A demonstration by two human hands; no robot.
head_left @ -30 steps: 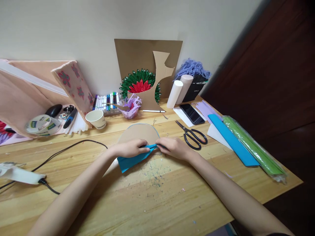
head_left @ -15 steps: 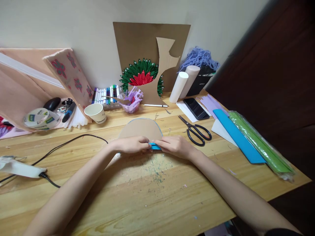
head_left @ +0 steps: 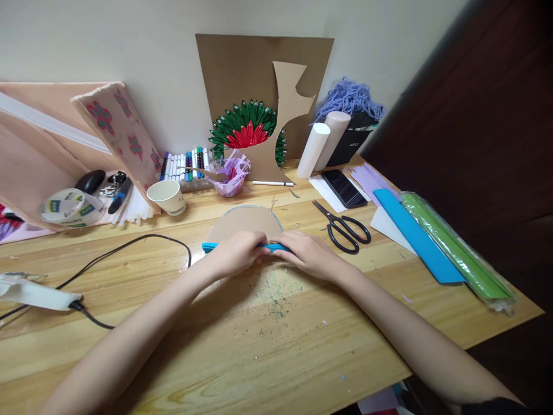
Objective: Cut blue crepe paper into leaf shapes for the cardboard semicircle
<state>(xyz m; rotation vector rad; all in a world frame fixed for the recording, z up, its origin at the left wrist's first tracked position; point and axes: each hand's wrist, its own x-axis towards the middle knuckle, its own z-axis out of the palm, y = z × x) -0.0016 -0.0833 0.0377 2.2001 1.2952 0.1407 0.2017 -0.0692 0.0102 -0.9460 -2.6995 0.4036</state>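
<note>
Both my hands press on a folded strip of blue paper [head_left: 211, 246] in the middle of the wooden table [head_left: 276, 340]. My left hand [head_left: 235, 253] lies over its left part with fingers closed on it. My right hand [head_left: 306, 253] covers its right part the same way. The strip lies flat and horizontal; its left end sticks out past my left hand. Just behind it lies a half-round cardboard piece [head_left: 244, 222] with a blue edge.
Black scissors [head_left: 343, 230], a phone [head_left: 343, 188], blue [head_left: 415, 236] and green [head_left: 453, 248] paper lie at the right. A paper cup [head_left: 166, 197], markers [head_left: 185, 167], tape roll [head_left: 69, 206] and a black cable [head_left: 129, 248] are at the left. A glue gun [head_left: 34, 294] lies far left.
The blue paper was a wider fan-shaped piece under my left hand; it is now folded into a narrow flat strip, with both hands pressed on it.
</note>
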